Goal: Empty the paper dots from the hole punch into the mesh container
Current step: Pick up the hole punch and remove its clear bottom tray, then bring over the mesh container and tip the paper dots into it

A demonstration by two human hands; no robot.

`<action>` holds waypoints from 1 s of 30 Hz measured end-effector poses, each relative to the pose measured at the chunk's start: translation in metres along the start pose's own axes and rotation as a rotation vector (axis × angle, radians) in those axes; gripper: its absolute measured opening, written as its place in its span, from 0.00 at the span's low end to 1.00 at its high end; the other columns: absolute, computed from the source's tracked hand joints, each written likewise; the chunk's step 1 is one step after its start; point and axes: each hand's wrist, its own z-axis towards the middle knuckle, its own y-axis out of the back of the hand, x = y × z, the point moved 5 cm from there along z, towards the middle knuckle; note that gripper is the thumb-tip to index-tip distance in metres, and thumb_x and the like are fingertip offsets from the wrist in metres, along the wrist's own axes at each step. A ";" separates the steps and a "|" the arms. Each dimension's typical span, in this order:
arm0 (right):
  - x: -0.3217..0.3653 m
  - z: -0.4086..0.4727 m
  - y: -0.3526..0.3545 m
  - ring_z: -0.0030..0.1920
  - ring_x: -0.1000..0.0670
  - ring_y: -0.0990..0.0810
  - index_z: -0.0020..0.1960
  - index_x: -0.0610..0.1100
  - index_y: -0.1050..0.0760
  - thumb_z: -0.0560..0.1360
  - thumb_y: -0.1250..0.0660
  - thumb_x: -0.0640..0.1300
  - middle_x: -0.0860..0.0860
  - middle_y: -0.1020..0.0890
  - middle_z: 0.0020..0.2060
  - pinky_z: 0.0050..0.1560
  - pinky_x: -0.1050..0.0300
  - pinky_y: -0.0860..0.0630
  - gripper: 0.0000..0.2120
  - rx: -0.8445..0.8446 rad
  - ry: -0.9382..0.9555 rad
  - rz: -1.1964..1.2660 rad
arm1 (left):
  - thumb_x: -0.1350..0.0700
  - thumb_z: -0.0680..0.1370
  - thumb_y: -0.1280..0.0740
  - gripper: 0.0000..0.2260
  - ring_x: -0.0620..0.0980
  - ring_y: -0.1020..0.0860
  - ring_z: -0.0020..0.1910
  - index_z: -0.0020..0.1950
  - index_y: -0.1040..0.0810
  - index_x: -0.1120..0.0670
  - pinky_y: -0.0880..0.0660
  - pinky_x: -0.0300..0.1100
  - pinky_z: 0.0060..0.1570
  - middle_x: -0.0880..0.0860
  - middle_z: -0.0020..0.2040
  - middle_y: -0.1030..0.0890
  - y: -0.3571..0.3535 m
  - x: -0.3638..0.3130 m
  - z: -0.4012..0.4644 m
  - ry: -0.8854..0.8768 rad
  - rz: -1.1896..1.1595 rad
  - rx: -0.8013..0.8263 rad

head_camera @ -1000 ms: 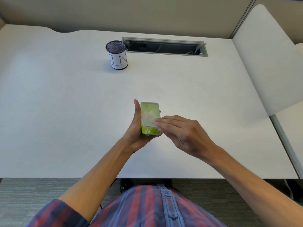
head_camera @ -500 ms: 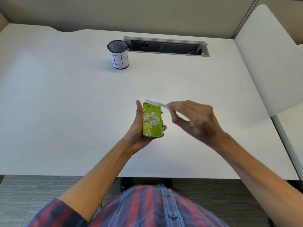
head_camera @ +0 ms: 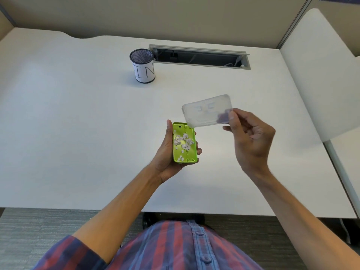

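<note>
My left hand (head_camera: 165, 152) grips the green hole punch (head_camera: 185, 154) with its underside facing up, above the middle of the white desk (head_camera: 78, 133). Several white paper dots (head_camera: 183, 141) lie loose in its open tray. My right hand (head_camera: 251, 139) pinches the clear plastic cover (head_camera: 206, 111) between thumb and fingers, lifted up and to the right of the punch. The black mesh container (head_camera: 143, 65), with a white label wrapped around it, stands upright at the back of the desk, well beyond both hands.
An open cable slot (head_camera: 200, 57) runs along the desk's back edge, right of the mesh container. A second white desk surface (head_camera: 321, 75) angles in at the right. The desk's front edge lies close to my body, with grey carpet (head_camera: 39, 230) below.
My right hand has pulled the clear cover off the punch and swung it up to the right, now showing its flat face. The paper dots became exposed. My left hand stays put.
</note>
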 end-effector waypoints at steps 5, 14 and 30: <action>0.000 -0.006 -0.002 0.42 0.63 0.18 0.50 0.36 0.18 0.79 0.33 0.36 0.53 0.15 0.43 0.46 0.66 0.21 0.06 0.064 0.211 -0.269 | 0.27 0.75 0.47 0.33 0.54 0.18 0.38 0.51 0.21 0.55 0.21 0.44 0.35 0.56 0.40 0.20 -0.002 -0.002 0.005 -0.008 0.013 -0.023; -0.040 -0.002 0.008 0.44 0.53 0.14 0.43 0.49 0.15 0.77 0.32 0.44 0.53 0.13 0.38 0.45 0.62 0.20 0.07 -0.249 -0.359 0.186 | 0.30 0.77 0.44 0.30 0.55 0.20 0.35 0.47 0.19 0.56 0.22 0.42 0.34 0.56 0.39 0.19 0.004 -0.009 0.007 -0.024 -0.064 -0.011; -0.153 -0.037 0.024 0.35 0.52 0.22 0.37 0.46 0.16 0.74 0.29 0.45 0.52 0.17 0.33 0.33 0.58 0.28 0.08 -0.234 -0.872 -0.162 | 0.37 0.73 0.35 0.22 0.54 0.21 0.32 0.45 0.22 0.57 0.22 0.42 0.33 0.56 0.37 0.21 0.019 -0.020 0.011 -0.070 -0.031 -0.117</action>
